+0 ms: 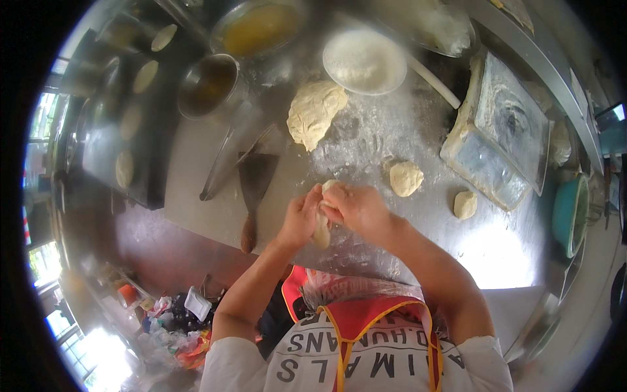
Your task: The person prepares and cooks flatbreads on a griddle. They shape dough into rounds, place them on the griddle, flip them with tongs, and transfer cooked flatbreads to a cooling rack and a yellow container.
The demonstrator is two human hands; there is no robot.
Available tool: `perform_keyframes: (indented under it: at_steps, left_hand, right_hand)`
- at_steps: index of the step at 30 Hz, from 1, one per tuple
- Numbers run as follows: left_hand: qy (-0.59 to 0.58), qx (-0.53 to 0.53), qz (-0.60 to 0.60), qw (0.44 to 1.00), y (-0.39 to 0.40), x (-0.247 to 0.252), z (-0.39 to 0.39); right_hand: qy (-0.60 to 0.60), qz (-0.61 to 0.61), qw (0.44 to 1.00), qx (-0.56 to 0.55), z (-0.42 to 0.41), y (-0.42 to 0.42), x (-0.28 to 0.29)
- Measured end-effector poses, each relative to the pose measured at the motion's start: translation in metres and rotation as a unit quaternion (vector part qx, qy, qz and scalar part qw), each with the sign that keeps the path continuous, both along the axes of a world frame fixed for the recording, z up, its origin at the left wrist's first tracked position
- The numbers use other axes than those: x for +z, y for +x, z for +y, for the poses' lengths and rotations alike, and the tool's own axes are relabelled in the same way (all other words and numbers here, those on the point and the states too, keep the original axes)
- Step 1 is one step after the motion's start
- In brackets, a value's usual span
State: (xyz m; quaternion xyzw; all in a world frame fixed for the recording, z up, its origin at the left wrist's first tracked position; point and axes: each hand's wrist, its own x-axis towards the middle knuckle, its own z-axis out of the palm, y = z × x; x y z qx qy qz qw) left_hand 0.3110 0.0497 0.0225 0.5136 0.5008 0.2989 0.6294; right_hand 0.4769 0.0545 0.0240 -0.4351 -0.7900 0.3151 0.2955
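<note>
Both my hands meet above the near edge of a floured steel worktop (362,152). My left hand (301,218) and my right hand (355,206) grip one piece of soft dough (321,230) between them; part of it hangs below the fingers and a bit shows above. A large dough lump (313,113) lies farther back. To the right rest a round dough ball (406,179) and a smaller dough piece (465,205). Behind the large lump stands a bowl of white flour (365,61).
At left are a wide scraper (257,181) with a wooden handle, tongs (218,164), a metal pot (208,88) and flat dough pieces (124,169) on a dark surface. A floured box (494,161) and a teal basin (570,215) stand right; a white rod (433,82) lies behind.
</note>
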Motion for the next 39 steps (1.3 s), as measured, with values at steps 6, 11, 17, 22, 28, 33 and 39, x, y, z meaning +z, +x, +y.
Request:
perform_keyframes:
  at_steps: [6,11,17,22,28,33,39]
  left_hand:
    - [-0.262,0.200,-0.140,0.934,-0.014,0.016,-0.009]
    - [-0.431,0.265,-0.301,0.808,-0.028,-0.005,-0.012]
    - [-0.219,0.127,-0.245,0.936,-0.004,0.033,-0.001]
    - [-0.097,0.009,-0.172,0.980,0.100,0.063,0.039]
    - [0.163,-0.101,-0.131,0.973,0.273,0.092,0.101]
    - [0.309,-0.046,0.027,0.949,0.305,0.071,0.104]
    - [0.401,-0.054,0.124,0.906,0.305,0.053,0.112]
  right_hand:
    - [0.135,0.034,0.986,-0.091,0.097,-0.018,-0.019]
    - [0.263,-0.244,0.928,-0.095,0.121,-0.042,-0.035]
    - [0.009,0.162,0.972,-0.171,0.080,0.005,-0.016]
    - [-0.161,0.289,0.867,-0.373,-0.026,0.091,-0.004]
    - [-0.130,0.354,0.816,-0.439,-0.121,0.150,-0.011]
    - [-0.146,0.312,0.776,-0.528,-0.177,0.207,-0.023]
    - [-0.137,0.259,0.765,-0.573,-0.188,0.255,-0.036]
